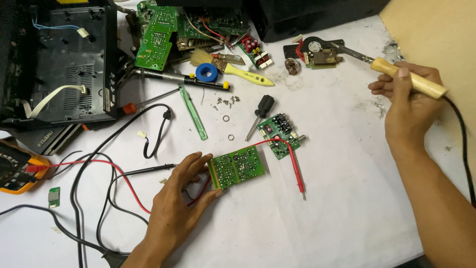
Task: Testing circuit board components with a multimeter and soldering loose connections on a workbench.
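Left hand (181, 196) pinches the green circuit board (238, 167) flat on the table (347, 208); right hand (409, 106) grips a wooden-handled soldering iron (411, 79).

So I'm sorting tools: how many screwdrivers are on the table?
2. A black-handled screwdriver lies above the small board; an orange-handled screwdriver lies beside the black casing. Others may be hidden in the clutter.

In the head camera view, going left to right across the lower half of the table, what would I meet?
Orange multimeter → small green chip board → left hand → green circuit board it holds → red probe → right hand gripping the wooden-handled soldering iron.
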